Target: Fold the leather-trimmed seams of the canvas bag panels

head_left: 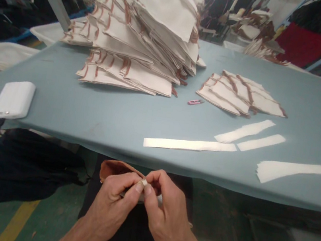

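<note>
My left hand and my right hand meet in front of the table edge, above my lap. Thumbs and fingertips of both hands are closed around a small pale tab. Behind the fingers a brown fabric piece extends to the left, its edge running into the pinch. A bit of pale material shows beneath the hands. How the tab joins the brown piece is hidden by my fingers.
On the blue-green table lie a tall stack of cream fabric pieces with brown edging, a smaller pile, pink thread snips, cream strips, a fanned strip bundle and a white box-shaped device. A dark-clothed limb is at left.
</note>
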The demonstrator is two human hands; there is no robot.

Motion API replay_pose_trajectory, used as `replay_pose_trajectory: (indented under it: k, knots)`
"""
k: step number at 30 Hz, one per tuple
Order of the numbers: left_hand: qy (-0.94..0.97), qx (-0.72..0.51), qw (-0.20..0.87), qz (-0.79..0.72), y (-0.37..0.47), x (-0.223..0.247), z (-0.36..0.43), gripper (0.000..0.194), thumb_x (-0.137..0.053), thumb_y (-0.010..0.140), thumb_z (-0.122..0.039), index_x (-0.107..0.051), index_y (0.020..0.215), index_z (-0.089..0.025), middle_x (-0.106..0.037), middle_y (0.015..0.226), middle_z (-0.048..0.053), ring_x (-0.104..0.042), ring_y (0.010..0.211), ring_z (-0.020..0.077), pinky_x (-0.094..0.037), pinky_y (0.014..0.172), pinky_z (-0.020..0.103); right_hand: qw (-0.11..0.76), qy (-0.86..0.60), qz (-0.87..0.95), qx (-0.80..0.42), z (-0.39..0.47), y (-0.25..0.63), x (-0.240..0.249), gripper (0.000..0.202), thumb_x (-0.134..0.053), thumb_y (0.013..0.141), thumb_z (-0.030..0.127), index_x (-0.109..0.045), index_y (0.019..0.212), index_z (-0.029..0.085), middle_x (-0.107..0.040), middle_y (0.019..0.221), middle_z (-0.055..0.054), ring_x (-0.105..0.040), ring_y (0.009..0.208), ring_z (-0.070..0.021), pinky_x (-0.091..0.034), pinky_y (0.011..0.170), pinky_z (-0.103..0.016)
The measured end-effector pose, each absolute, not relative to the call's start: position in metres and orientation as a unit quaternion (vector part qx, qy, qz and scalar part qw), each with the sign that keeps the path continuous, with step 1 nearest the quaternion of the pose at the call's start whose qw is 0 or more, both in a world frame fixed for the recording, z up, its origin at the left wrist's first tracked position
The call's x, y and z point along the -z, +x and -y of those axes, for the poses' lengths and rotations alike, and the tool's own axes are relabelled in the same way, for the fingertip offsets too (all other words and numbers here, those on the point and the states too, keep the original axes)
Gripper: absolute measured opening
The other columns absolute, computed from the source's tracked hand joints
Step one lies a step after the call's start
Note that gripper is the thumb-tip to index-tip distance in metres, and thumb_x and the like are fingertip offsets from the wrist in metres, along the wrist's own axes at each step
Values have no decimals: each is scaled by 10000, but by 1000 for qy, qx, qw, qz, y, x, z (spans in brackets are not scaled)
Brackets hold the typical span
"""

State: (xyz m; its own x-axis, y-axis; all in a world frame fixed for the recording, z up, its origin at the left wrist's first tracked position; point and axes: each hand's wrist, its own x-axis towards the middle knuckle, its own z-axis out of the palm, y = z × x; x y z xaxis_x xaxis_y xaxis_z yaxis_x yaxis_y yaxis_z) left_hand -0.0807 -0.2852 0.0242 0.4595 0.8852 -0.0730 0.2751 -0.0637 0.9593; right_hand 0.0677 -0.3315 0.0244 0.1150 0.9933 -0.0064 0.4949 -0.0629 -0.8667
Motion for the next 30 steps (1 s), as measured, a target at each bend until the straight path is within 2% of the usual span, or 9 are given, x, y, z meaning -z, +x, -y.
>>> replay_pose_trajectory:
  k: [4, 6, 10, 13, 16, 19, 23, 27, 30]
  knots:
    - [585, -325, 545, -505, -70, -12, 292, 385, -479, 947, -393, -592, 646, -181, -587, 645, -2, -513, 599, 143, -417, 553, 221, 357, -664, 635, -168, 337, 59, -15, 223, -392, 964, 226, -610, 942, 186, -663, 807, -46, -622, 664, -197, -412, 612, -317]
    - [554, -329, 546, -535, -66, -7, 294, 392, -469, 956, -418, -564, 650, -192, -557, 624, -16, -499, 576, 139, -409, 535, 220, 355, -651, 654, -149, 339, 57, -12, 254, -374, 941, 166, -619, 1008, 179, -675, 868, -65, -646, 737, -212, -454, 651, -321]
    - [584, -330, 505, -542, -66, -3, 297, 380, -454, 991, -419, -562, 699, -201, -558, 621, -27, -530, 564, 141, -437, 537, 218, 399, -628, 620, -250, 350, 59, -6, 377, -368, 877, 81, -619, 1131, 201, -700, 1018, -63, -683, 896, -193, -533, 791, -292]
    - [668, -371, 384, -519, -71, 3, 298, 347, -445, 1005, -332, -575, 710, -203, -582, 605, -32, -555, 530, 131, -429, 523, 213, 423, -609, 587, -325, 356, 67, -1, 472, -375, 874, 57, -617, 1231, 250, -720, 1152, -18, -698, 1022, -149, -538, 879, -228]
    - [712, -397, 292, -501, -76, 13, 293, 338, -430, 987, -249, -506, 659, -221, -495, 529, -66, -491, 439, 109, -370, 464, 214, 424, -631, 573, -306, 347, 80, 0, 312, -420, 939, 120, -671, 1087, 234, -748, 982, 2, -716, 878, -138, -540, 790, -206]
    - [716, -398, 286, -497, -78, 21, 285, 360, -389, 991, -221, -411, 632, -243, -416, 503, -84, -452, 406, 102, -340, 433, 213, 410, -679, 580, -186, 318, 91, -2, 166, -515, 965, 216, -680, 942, 211, -725, 802, 3, -681, 700, -150, -509, 702, -241]
    - [727, -390, 284, -489, -75, 26, 279, 353, -378, 990, -236, -384, 637, -248, -411, 491, -90, -435, 390, 99, -325, 434, 225, 290, -704, 647, -34, 270, 91, 3, 68, -645, 921, 260, -685, 949, 212, -747, 864, -25, -692, 772, -187, -465, 703, -271]
    - [723, -373, 283, -508, -78, 36, 275, 341, -358, 976, -245, -387, 636, -248, -424, 486, -84, -441, 396, 104, -321, 455, 238, 221, -714, 664, -14, 237, 80, 21, 134, -717, 902, 325, -684, 917, 196, -723, 876, -64, -671, 802, -230, -419, 665, -290]
    - [710, -357, 287, -536, -86, 43, 270, 344, -354, 977, -245, -360, 633, -249, -428, 499, -76, -448, 425, 104, -327, 469, 230, 196, -721, 664, -17, 226, 74, 35, 136, -655, 953, 290, -673, 873, 181, -700, 859, -80, -636, 766, -222, -381, 653, -291]
